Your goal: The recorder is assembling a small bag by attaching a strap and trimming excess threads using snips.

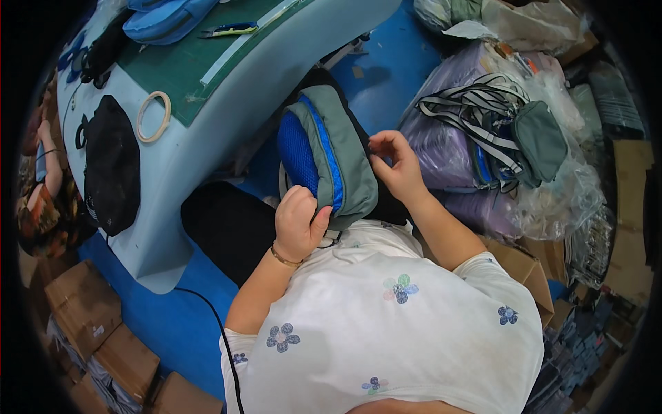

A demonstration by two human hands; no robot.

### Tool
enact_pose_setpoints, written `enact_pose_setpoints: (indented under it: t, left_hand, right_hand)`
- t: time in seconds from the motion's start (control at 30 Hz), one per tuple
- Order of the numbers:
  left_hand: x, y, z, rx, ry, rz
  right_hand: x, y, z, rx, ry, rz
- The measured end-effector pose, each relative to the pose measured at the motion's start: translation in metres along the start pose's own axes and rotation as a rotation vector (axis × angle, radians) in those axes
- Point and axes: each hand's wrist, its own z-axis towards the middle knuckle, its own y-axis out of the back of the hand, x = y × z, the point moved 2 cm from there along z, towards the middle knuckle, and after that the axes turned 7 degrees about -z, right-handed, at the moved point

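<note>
A grey-green waist bag (355, 162) with a blue mesh side and a bright blue strip along its zipper lies across my lap. My left hand (298, 219) is closed on the bag's near left corner, its thumb pressed by the blue strip. Just off the bag's right side, my right hand (398, 164) is curled with thumb and fingertips close together. Whatever may be between those fingertips is too small to make out against the dark trousers.
At left stands a pale table (162, 228) with a green mat (176, 83), tape roll (153, 117), black pouch (114, 165), snips (231, 30) and blue bag (169, 24). To my right, a grey-green bag (541, 143) with striped straps tops plastic-wrapped bundles. Cardboard boxes (83, 297) sit lower left; another person (45, 200) is far left.
</note>
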Motion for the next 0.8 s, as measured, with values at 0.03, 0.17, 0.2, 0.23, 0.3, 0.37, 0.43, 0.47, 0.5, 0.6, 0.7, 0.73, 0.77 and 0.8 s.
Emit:
enact_pose_setpoints:
  t: [0.03,0.17,0.2,0.23,0.3,0.37,0.43,0.47,0.5,0.6,0.7,0.73,0.77,0.8]
  left_hand:
    - [-0.001,0.0,0.0,0.001,0.002,0.001]
    - [-0.01,-0.002,0.006,0.064,-0.031,0.097]
    - [-0.013,-0.004,0.009,0.116,-0.05,0.142]
    - [-0.016,-0.006,0.011,0.132,-0.079,0.195]
    - [-0.02,-0.01,0.013,0.157,-0.1,0.218]
    - [-0.024,-0.012,0.014,0.193,-0.121,0.271]
    - [-0.025,-0.012,0.015,0.192,-0.127,0.27]
    - [-0.025,-0.012,0.015,0.189,-0.133,0.272]
    - [-0.024,-0.011,0.014,0.189,-0.131,0.272]
    - [-0.018,-0.006,0.006,0.113,-0.11,0.191]
    - [-0.015,-0.003,0.001,0.028,-0.096,0.113]
    - [-0.014,-0.002,-0.001,0.013,-0.096,0.109]
    - [-0.013,-0.002,-0.002,-0.003,-0.095,0.105]
    - [-0.011,-0.002,-0.003,0.001,-0.093,0.103]
  right_hand:
    - [-0.002,-0.001,0.001,0.06,-0.027,0.108]
    - [0.004,-0.007,0.006,0.045,-0.443,0.627]
    - [0.007,-0.009,0.011,0.044,-0.443,0.628]
    - [0.01,-0.012,0.015,0.032,-0.524,0.604]
    - [0.024,-0.018,0.022,0.008,-0.673,0.639]
    - [0.025,-0.018,0.025,0.069,-0.652,0.569]
    - [0.022,-0.018,0.025,0.125,-0.629,0.498]
    - [0.017,-0.02,0.023,0.092,-0.587,0.56]
    - [0.017,-0.024,0.024,0.063,-0.544,0.622]
    - [0.027,-0.027,0.02,-0.064,-0.573,0.704]
    - [0.024,-0.03,0.019,-0.092,-0.599,0.76]
    - [0.023,-0.031,0.019,-0.095,-0.6,0.761]
    - [0.023,-0.033,0.021,-0.071,-0.599,0.785]
    - [0.023,-0.034,0.022,-0.047,-0.599,0.809]
